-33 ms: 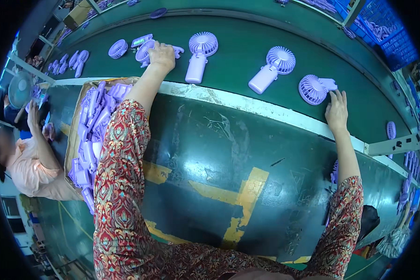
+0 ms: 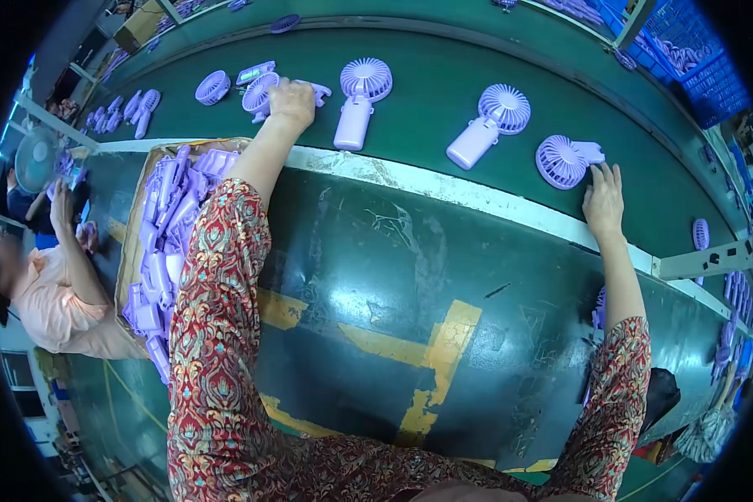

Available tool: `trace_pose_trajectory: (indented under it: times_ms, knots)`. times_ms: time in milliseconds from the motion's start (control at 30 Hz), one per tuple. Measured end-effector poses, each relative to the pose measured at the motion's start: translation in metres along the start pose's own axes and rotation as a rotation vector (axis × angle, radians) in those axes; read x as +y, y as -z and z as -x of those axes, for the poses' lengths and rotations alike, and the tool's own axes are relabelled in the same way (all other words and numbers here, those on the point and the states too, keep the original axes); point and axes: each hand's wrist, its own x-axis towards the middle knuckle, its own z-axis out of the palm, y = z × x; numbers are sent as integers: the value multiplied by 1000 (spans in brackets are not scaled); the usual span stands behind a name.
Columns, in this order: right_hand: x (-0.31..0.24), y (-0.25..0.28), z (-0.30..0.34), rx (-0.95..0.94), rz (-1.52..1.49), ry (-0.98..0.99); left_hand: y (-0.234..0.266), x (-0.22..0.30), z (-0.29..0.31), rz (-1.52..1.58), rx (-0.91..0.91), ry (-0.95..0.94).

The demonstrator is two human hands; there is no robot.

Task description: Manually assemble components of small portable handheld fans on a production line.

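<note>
My left hand (image 2: 292, 103) reaches over a purple handheld fan (image 2: 260, 94) on the green conveyor belt (image 2: 427, 100), with its fingers bent down round the part they cover. The fingertips and their exact grip are partly hidden. Beyond it lies another purple piece with a green patch (image 2: 256, 74). At the right, my right hand (image 2: 604, 203) is open, fingers stretched out just below the handle of a second fan (image 2: 562, 161). Whether the fingertips touch that handle I cannot tell. Between my hands lie two upright-handled purple fans, one nearer the left (image 2: 366, 79) and one nearer the right (image 2: 504, 109).
A cardboard box (image 2: 135, 226) heaped with purple plastic parts stands by my left arm. The dark worktable (image 2: 376, 276) bears worn yellow tape. Another person (image 2: 63, 284) sits at the left. A metal bracket (image 2: 704, 261) crosses at right; a blue crate (image 2: 704, 84) stands far right.
</note>
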Motion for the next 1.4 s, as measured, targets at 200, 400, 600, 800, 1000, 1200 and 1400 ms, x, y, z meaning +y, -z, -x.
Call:
trace_pose_trajectory:
  times_ms: [200, 400, 600, 800, 1000, 1200, 1400]
  knots:
    - [12, 12, 8, -63, 44, 93, -12, 7, 11, 263, -17, -57]
    - [19, 4, 35, 22, 79, -5, 7, 14, 24, 525, -42, -146]
    - [-19, 59, 62, 218, 11, 25, 76, 10, 92, 946, 192, -279]
    - [-47, 106, 154, 240, -257, -8, 150, 93, 216, 1224, -76, -542]
    - [-38, 103, 216, 207, -73, -47, 156, 133, 325, 1288, 28, -861]
    - [18, 94, 229, 116, 174, -246, 158, 151, 392, 1287, 6, -1024]
    - [-1, 137, 229, 229, 105, -294, 172, 127, 388, 1213, 205, -1028]
